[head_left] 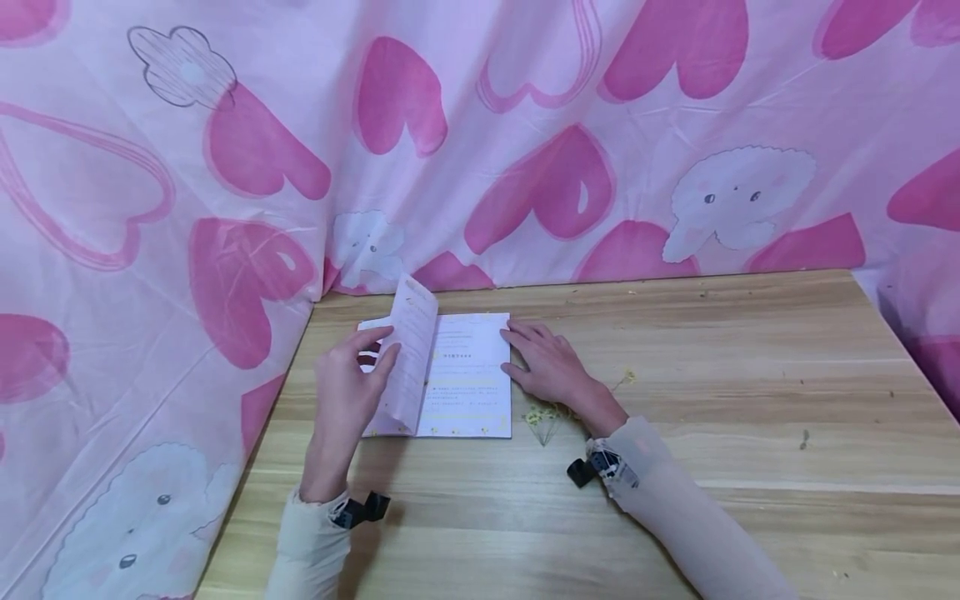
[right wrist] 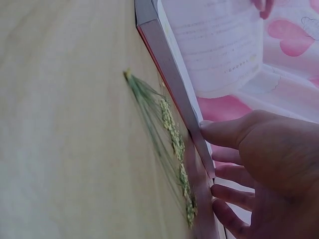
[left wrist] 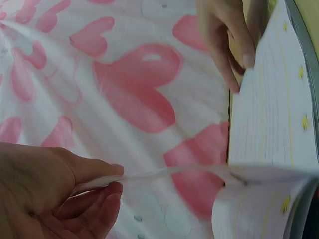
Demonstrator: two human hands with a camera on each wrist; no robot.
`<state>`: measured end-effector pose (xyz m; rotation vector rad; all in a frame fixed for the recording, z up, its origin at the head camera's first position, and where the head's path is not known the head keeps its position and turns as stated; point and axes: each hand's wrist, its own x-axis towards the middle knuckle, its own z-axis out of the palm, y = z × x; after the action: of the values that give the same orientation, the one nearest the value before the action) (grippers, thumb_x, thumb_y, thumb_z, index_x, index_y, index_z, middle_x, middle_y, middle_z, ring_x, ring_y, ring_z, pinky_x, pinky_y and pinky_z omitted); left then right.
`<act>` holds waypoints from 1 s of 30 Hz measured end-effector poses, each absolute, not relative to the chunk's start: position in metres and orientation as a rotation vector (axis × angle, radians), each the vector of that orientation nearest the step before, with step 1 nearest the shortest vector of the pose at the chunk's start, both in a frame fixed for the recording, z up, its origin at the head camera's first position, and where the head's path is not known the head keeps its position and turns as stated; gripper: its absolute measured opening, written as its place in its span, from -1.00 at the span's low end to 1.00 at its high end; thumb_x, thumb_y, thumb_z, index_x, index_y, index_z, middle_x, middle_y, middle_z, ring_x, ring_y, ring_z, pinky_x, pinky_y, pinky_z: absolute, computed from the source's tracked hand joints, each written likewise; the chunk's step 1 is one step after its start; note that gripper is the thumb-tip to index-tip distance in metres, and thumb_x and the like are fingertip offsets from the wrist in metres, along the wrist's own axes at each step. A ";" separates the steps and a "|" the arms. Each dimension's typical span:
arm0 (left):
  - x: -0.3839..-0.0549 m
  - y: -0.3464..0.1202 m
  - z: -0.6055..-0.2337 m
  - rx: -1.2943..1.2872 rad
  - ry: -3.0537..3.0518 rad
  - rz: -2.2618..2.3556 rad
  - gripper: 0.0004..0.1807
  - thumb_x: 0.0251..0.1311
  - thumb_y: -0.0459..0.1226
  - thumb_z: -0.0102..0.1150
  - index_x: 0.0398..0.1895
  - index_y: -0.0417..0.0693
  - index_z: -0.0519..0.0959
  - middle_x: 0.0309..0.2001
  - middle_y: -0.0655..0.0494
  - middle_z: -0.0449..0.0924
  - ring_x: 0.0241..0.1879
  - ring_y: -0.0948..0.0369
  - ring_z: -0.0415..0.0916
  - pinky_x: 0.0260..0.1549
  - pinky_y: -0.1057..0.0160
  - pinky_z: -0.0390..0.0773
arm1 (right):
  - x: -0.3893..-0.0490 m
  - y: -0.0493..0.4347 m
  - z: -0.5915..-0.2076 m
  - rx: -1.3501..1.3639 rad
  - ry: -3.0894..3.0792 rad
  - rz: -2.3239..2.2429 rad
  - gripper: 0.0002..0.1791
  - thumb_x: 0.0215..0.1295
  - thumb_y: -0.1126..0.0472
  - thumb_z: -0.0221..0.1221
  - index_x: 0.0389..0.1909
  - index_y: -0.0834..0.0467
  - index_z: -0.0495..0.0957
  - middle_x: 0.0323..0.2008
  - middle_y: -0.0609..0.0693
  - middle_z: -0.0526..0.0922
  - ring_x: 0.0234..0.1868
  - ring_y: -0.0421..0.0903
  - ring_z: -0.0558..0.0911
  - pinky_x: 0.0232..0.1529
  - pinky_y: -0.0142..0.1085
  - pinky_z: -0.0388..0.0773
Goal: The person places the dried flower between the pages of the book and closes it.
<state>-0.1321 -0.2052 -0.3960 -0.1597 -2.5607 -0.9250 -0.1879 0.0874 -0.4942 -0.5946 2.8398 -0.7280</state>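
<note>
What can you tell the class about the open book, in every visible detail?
The book lies open on the wood-grained table, its thick paper block edged red underneath. White pages carry printed text, too small to read, with yellow lines and small yellow motifs. At least one page stands raised and curved, pinched by the left hand; the right hand touches the right edge.

From above, the head view faces forward and down; close wrist views share the open book (head_left: 459,379).
</note>
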 end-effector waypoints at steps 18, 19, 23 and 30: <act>-0.144 -0.248 -0.441 0.007 -2.630 -0.727 -0.76 0.31 -0.50 0.30 0.00 -0.27 0.79 0.08 -0.26 0.74 -0.17 -0.16 0.71 -0.17 -0.12 0.72 | -0.187 0.088 -0.493 -0.619 2.828 -0.734 -0.25 0.62 -0.11 0.18 0.69 0.04 0.26 0.74 0.06 0.17 0.70 0.16 0.22 0.50 0.25 0.38; -0.145 -0.251 -0.446 0.021 -2.645 -0.731 -0.75 0.31 -0.50 0.29 0.00 -0.25 0.80 0.11 -0.26 0.73 -0.16 -0.16 0.71 -0.14 -0.14 0.72 | -0.187 0.088 -0.493 -0.622 2.828 -0.737 -0.26 0.62 -0.10 0.18 0.69 0.04 0.27 0.74 0.07 0.17 0.70 0.16 0.22 0.50 0.26 0.37; -0.148 -0.260 -0.461 0.060 -2.711 -0.745 -0.75 0.33 -0.46 0.27 -0.01 -0.19 0.82 0.18 -0.25 0.70 -0.12 -0.17 0.73 -0.07 -0.17 0.72 | -0.188 0.088 -0.495 -0.628 2.829 -0.734 -0.26 0.63 -0.10 0.17 0.69 0.04 0.26 0.74 0.06 0.17 0.70 0.15 0.21 0.50 0.26 0.37; -0.152 -0.265 -0.474 0.073 -2.812 -0.731 -0.75 0.43 -0.38 0.24 0.03 -0.17 0.82 0.27 -0.31 0.64 0.23 -0.25 0.62 0.23 -0.28 0.59 | -0.187 0.089 -0.494 -0.646 2.848 -0.706 -0.26 0.63 -0.11 0.15 0.69 0.04 0.25 0.73 0.06 0.17 0.70 0.15 0.23 0.48 0.25 0.39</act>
<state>-0.1516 -0.2653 -0.4743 0.0730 -2.8120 -0.7313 -0.1867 0.0887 -0.4943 -0.6459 2.8481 -0.7058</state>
